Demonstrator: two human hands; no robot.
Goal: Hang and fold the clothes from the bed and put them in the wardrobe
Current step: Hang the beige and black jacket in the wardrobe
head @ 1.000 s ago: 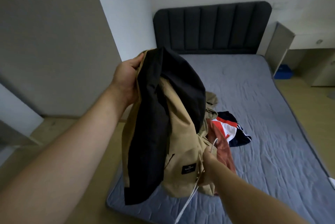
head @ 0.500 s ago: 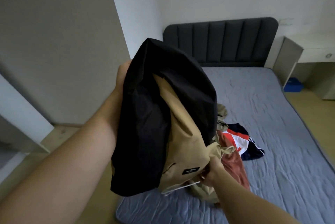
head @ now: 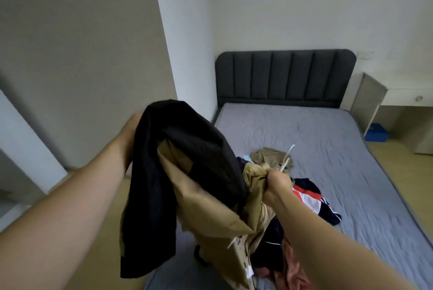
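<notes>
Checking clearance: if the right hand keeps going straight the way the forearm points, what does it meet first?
Likely the crumpled khaki garment lying on the bed just beyond the right hand, though depth is unclear from one view.

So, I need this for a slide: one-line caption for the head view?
Both hands, left and right, lift a tan-and-black jacket above clothes on the bed.

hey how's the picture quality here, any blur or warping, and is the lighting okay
Head view: dim, flat indoor light, no glare, only soft shadows; the wide lens bows the wall edges and stretches the forearms near the frame; the right hand and drawstring are slightly motion-smeared, while the headboard and black-and-tan jacket stay reasonably sharp.
</notes>
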